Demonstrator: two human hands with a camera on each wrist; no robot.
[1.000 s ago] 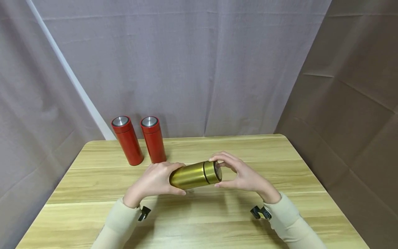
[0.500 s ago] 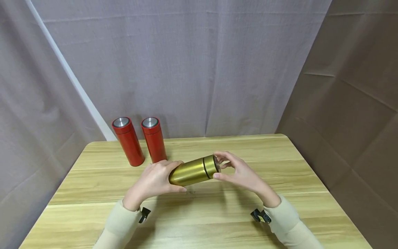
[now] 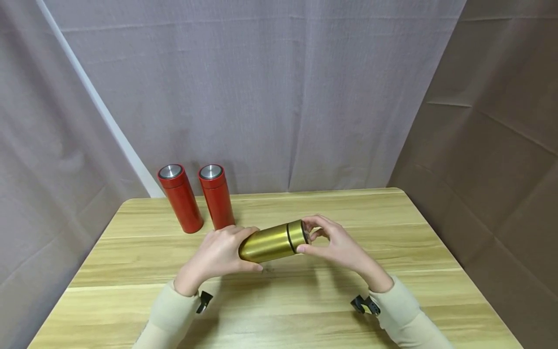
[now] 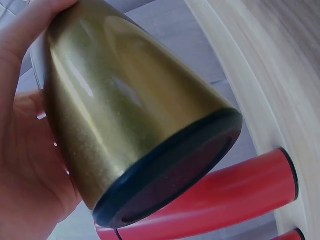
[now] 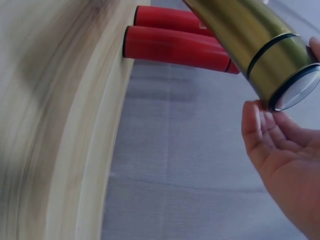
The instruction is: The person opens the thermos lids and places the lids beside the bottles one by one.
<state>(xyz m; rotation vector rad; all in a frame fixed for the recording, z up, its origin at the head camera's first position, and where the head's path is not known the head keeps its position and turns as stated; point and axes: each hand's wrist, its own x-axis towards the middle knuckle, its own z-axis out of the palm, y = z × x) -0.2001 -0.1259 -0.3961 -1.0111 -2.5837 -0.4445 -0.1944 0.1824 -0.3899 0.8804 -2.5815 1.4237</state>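
Observation:
A gold thermos [image 3: 268,243] with a black ring below its lid lies tilted above the table, lid end to the right and slightly raised. My left hand [image 3: 220,252] grips its lower body, thumb on the near side. In the left wrist view the dark base [image 4: 170,170] of the thermos faces the camera. At the other end my right hand [image 3: 337,245] holds the lid [image 3: 298,233], thumb on the near side and fingers at the far rim. The right wrist view has the fingertips [image 5: 251,107] right at the rim of the lid's pale end.
Two red thermoses [image 3: 179,198] [image 3: 216,196] with silver-topped lids stand upright side by side at the table's back left. The wooden table [image 3: 279,310] ends at the back before a grey curtain [image 3: 244,97]. A brown curtain [image 3: 492,169] hangs on the right.
My right hand has turned at the lid: its thumb has moved up onto the near side and its fingers have gone behind the rim. The left hand keeps its grip on the gold thermos.

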